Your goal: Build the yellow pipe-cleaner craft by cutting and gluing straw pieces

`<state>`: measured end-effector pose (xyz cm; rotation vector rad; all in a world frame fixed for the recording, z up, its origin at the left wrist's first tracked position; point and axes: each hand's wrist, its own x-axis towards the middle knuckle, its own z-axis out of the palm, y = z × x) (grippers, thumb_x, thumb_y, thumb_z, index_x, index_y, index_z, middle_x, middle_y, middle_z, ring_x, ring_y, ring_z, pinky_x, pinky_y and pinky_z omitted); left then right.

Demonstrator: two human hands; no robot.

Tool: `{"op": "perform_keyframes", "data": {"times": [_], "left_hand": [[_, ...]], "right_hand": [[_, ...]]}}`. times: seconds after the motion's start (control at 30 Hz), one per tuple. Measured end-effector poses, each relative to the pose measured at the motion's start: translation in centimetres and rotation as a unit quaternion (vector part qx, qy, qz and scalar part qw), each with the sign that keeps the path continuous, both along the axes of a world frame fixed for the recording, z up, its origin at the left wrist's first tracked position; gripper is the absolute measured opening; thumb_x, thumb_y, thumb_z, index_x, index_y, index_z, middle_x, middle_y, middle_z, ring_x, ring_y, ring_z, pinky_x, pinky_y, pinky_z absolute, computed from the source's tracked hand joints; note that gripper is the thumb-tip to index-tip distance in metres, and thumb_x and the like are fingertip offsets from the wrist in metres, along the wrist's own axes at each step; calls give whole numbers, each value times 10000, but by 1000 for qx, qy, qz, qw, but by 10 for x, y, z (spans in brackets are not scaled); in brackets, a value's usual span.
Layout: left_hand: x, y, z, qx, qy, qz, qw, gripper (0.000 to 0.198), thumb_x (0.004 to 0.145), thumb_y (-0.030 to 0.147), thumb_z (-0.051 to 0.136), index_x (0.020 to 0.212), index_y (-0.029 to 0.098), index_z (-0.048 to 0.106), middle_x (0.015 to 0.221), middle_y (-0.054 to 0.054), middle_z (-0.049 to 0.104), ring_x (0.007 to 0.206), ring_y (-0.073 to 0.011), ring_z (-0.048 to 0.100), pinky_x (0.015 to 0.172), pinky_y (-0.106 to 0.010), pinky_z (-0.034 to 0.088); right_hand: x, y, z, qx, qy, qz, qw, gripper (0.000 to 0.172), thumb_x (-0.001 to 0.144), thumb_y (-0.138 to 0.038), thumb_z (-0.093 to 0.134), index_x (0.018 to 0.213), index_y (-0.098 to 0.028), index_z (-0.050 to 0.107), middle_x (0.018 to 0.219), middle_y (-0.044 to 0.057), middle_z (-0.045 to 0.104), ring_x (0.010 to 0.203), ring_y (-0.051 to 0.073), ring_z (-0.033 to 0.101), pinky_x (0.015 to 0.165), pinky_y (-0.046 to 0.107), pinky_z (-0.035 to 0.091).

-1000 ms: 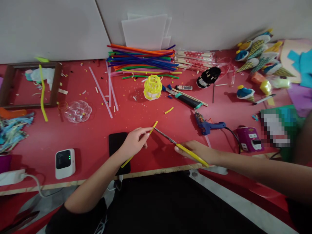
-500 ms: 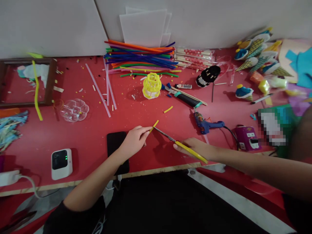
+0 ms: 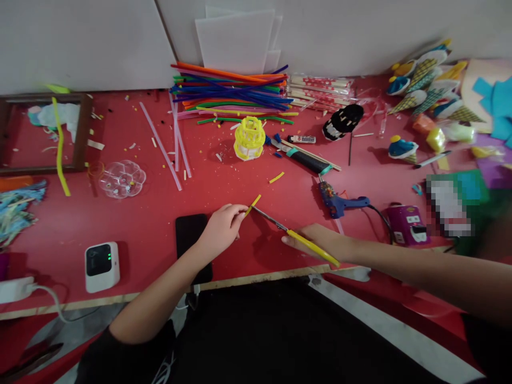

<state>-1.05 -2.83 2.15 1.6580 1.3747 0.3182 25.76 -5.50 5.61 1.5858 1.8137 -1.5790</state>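
Between the thumb and fingers of my left hand (image 3: 224,229) is a short yellow pipe cleaner piece (image 3: 255,202), its free end pointing up and right. My right hand (image 3: 324,241) grips yellow-handled scissors (image 3: 312,248), whose blade tips meet the yellow piece just beyond my left fingertips. Another cut yellow piece (image 3: 277,177) lies on the red table (image 3: 156,213) a little farther off. Behind it stands a small yellow and white tiered model (image 3: 249,138). A black phone (image 3: 191,234) lies partly under my left forearm.
Colourful pipe cleaners (image 3: 232,90) are heaped at the back. A blue glue gun (image 3: 340,202), a utility knife (image 3: 306,161) and a purple power socket (image 3: 407,224) lie to the right. A clear flower-shaped tray (image 3: 122,180) and a white device (image 3: 102,266) are on the left.
Hardly anything differs. My left hand and the scissors stay at the yellow piece; the view has shifted very slightly.
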Motion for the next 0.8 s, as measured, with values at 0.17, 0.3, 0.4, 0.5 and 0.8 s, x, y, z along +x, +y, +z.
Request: {"op": "perform_keyframes", "data": {"times": [0.17, 0.3, 0.4, 0.5, 0.8], "left_hand": [[3, 0, -3, 9, 6, 4, 1000, 272, 1027, 174, 488, 1178, 173, 714, 1066, -61, 752, 462, -51, 609, 706, -273, 581], [3, 0, -4, 14, 7, 6, 1000, 268, 1023, 173, 489, 1166, 180, 714, 1085, -66, 757, 462, -55, 613, 686, -275, 582], [2, 0, -4, 16, 9, 9, 1000, 267, 1022, 175, 492, 1166, 180, 716, 1057, -58, 753, 463, -60, 617, 691, -279, 581], [2, 0, -4, 16, 10, 11, 1000, 261, 1025, 182, 493, 1163, 183, 715, 995, -41, 749, 465, -68, 616, 704, -283, 580], [3, -1, -3, 12, 20, 20, 1000, 292, 1013, 249, 511, 1263, 174, 643, 825, -6, 729, 523, -115, 653, 672, -282, 558]], "right_hand": [[3, 4, -2, 15, -1, 13, 1000, 811, 781, -1020, 299, 621, -233, 410, 606, -2, 426, 580, 125, 376, 574, 318, 335], [5, 5, -3, 16, 3, 22, 1000, 826, 784, -1029, 264, 641, -231, 426, 620, 1, 453, 594, 129, 385, 592, 323, 348], [5, 4, -3, 14, 5, 28, 999, 829, 782, -1034, 237, 646, -235, 411, 625, -2, 437, 600, 131, 376, 594, 324, 347], [4, 3, -4, 12, 1, 32, 999, 834, 777, -1037, 205, 652, -237, 405, 640, -1, 431, 608, 132, 374, 602, 325, 350], [1, 4, -3, 27, -36, 44, 998, 829, 805, -1014, 196, 641, -235, 426, 626, 5, 432, 586, 128, 374, 568, 313, 325]]}}
